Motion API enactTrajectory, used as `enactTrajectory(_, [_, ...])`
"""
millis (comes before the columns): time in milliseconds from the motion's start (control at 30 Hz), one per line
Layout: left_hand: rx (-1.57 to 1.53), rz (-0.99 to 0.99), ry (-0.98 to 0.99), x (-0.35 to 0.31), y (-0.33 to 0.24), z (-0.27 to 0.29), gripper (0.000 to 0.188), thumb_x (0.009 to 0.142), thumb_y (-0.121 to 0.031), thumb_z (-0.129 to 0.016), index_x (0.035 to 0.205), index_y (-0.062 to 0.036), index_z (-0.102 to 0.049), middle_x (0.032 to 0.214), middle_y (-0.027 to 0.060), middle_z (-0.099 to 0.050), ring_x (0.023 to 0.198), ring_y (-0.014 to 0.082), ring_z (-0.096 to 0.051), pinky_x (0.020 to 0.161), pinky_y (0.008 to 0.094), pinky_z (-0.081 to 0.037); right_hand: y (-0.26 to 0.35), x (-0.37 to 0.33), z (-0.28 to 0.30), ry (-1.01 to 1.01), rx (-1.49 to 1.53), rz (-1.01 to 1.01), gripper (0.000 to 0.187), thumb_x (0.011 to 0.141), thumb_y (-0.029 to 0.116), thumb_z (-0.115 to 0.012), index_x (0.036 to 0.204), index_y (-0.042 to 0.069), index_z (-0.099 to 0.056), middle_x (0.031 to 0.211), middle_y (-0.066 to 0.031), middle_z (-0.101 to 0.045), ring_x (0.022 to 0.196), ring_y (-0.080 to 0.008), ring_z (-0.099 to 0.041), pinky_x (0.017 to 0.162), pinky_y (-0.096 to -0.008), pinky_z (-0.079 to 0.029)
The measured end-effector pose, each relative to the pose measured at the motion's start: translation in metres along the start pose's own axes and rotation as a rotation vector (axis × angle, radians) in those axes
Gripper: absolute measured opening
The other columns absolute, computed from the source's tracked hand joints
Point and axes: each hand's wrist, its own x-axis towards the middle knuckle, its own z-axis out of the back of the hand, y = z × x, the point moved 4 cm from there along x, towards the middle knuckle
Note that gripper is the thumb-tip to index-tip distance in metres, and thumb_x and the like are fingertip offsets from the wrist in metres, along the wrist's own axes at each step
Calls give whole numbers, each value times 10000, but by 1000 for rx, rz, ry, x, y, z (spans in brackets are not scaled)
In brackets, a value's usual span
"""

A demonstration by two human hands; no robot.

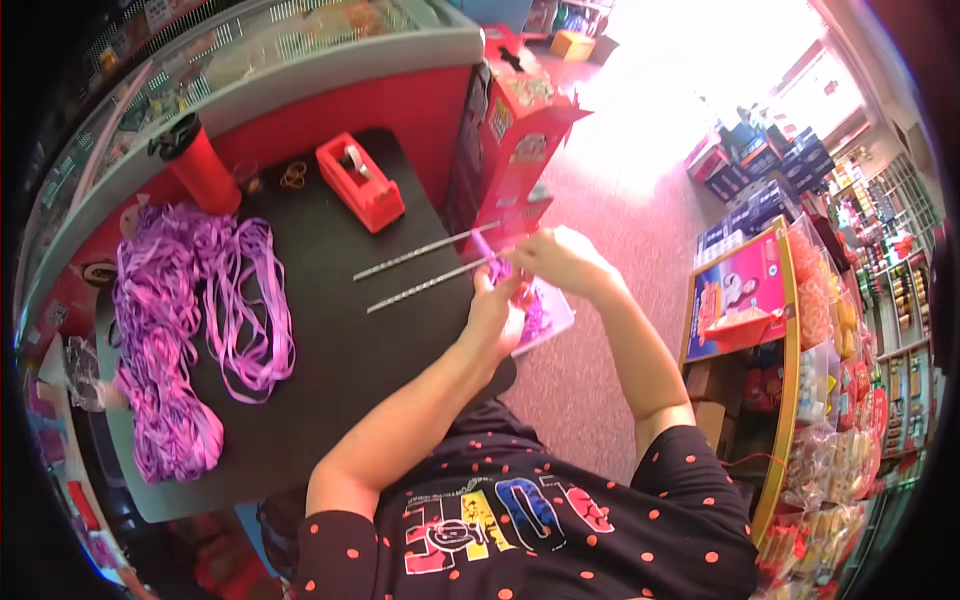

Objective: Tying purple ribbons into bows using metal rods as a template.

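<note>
My left hand [497, 312] is closed on a narrow purple ribbon [496, 264] at the right edge of the dark table. Close above it, my right hand [560, 260] has its fingers pinched together at the same ribbon; part of the pinch is hidden. Two thin metal rods [425, 250] with a twisted surface reach out side by side over the table, and their right ends meet the ribbon by my hands. Beneath my hands a pale tray [552, 330] holds small purple ribbon pieces. On the left lies a big heap of purple ribbon [165, 340], with a looser looped bundle [250, 310] beside it.
A red tape dispenser [361, 183], a red bottle [203, 165] and rubber bands [293, 176] stand or lie at the table's [330, 390] far side. Behind is a glass-topped display case [300, 70]. A red carton [520, 130] rises past the table's right corner; stocked shelves [850, 380] line the right.
</note>
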Motion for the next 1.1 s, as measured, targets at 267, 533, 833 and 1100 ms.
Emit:
enactTrajectory(267, [5, -3, -36, -2, 1, -4, 719, 799, -7, -670, 1341, -226, -252, 1024, 49, -534, 851, 141, -519, 795, 331, -409, 25, -18, 17, -90, 12, -80, 365, 871, 371, -527, 762, 63, -688, 716, -167, -637, 722, -321, -641, 660, -428, -491])
enactTrajectory(533, [41, -68, -5, 12, 1, -2, 747, 767, -3, -703, 1331, -198, -252, 1023, 47, -534, 835, 142, -509, 777, 319, -399, 2, -10, 4, -154, 89, -85, 382, 873, 380, -537, 793, 37, -684, 744, -188, -643, 759, -342, -641, 684, -434, -491])
enactTrajectory(833, [117, -71, -32, -3, 0, -3, 675, 817, -9, -625, 1342, -196, -245, 980, 20, -556, 833, 126, -525, 747, 318, -398, -14, -34, -19, -391, 399, -118, 289, 887, 316, -562, 956, 76, -707, 842, -194, -660, 812, -292, -668, 717, -402, -492])
enactTrajectory(1100, [97, -22, 4, 1, -1, -6, 782, 818, 2, -639, 1400, -182, -150, 1019, 60, -571, 879, 143, -555, 785, 324, -412, -45, -35, -60, -304, 1075, -125, 254, 873, 197, -641, 955, -40, -675, 862, -49, -671, 800, -104, -601, 727, -234, -461])
